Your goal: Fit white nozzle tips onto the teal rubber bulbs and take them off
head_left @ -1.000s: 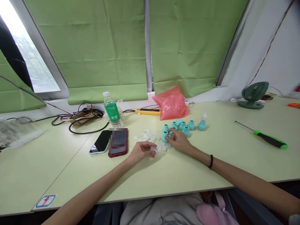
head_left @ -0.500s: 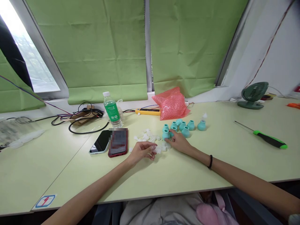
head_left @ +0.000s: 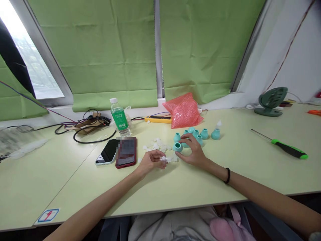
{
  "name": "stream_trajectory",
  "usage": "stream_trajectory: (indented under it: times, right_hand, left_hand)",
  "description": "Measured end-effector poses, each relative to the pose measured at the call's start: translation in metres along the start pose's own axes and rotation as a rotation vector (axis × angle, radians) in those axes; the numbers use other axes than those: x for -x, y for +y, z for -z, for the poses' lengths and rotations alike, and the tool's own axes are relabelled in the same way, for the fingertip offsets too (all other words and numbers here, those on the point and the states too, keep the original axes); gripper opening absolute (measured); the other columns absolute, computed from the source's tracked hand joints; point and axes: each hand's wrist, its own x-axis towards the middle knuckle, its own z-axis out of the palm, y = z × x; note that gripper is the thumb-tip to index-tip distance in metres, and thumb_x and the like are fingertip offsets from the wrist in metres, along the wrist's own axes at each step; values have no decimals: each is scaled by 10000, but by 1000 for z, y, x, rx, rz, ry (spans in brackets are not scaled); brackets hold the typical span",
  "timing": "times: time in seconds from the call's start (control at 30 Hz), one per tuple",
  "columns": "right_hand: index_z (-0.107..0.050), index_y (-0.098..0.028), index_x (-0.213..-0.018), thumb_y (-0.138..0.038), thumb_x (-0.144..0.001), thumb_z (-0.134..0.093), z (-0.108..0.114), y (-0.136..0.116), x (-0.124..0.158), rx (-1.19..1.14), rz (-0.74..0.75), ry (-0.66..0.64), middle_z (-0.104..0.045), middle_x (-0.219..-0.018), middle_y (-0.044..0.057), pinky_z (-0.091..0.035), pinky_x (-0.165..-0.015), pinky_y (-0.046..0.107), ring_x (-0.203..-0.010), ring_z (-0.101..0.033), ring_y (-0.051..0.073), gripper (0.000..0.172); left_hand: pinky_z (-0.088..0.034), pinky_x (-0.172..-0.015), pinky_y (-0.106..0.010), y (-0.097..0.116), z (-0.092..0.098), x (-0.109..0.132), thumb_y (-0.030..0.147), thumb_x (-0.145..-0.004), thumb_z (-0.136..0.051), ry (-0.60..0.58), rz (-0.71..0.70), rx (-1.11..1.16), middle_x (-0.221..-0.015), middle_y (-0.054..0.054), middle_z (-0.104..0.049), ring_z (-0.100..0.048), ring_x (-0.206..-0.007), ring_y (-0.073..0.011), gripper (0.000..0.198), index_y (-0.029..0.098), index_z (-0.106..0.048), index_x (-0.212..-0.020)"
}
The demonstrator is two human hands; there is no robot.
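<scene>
Teal, rubber-looking bulb [head_left: 178,147] is grasped at its side by your right grip [head_left: 197,153], its open mouth tilted toward you. Probably it is light and soft, so hold it around the round belly, without squeezing. Your left grip [head_left: 151,161] pinches a clear piece [head_left: 164,158], likely slippery; its end is hard to separate from the loose clear parts [head_left: 175,157] just beside. Behind your right grip, other bulbs [head_left: 204,134] are partly covered.

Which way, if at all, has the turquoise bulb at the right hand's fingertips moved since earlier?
Yes: the turquoise bulb has tipped, its mouth now leaning toward the camera, away from the red bubble-wrap bag.
</scene>
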Motion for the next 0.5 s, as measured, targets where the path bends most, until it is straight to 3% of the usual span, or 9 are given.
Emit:
stream_trajectory:
  times: [0.07, 0.2, 0.33, 0.5]
  right_hand:
    - [-451, -189, -870, -235, -621, -546, 0, -5, 2, -75, 84, -44, -486, -974, 87, -394, -753, 341, -909, -475, 206, 270]
    - [-400, -192, -950, -166, -630, -490, 0, -7, 6, -139, 176, -153, -517, -897, 72, -404, -737, 334, -866, -492, 194, 333]
    - [-428, -181, -931, -144, -601, -481, 3, -7, 7, -114, 195, -193, -469, -865, 72, -410, -704, 321, -822, -482, 190, 336]
    - [-452, -178, -906, -141, -586, -460, 3, -11, 9, -102, 201, -247, -453, -877, 75, -412, -645, 286, -778, -486, 175, 323]
  left_hand:
    - [-467, -584, -287, 0, 0, 0, 207, -493, -709, 0, -17, 9, -638, -42, -599, -568, -597, -151, 324, 116, -514, -735]
    - [-463, -596, -288, 0, -1, 0, 226, -534, -687, -6, -37, 27, -654, -40, -595, -562, -607, -145, 313, 119, -517, -774]
    - [-457, -631, -307, 1, -1, 3, 267, -608, -638, -8, -39, 26, -730, -83, -603, -554, -616, -140, 342, 92, -526, -880]
    - [-454, -625, -320, 1, -2, 4, 292, -664, -589, -59, -53, 37, -720, -90, -599, -550, -598, -137, 296, 85, -530, -867]
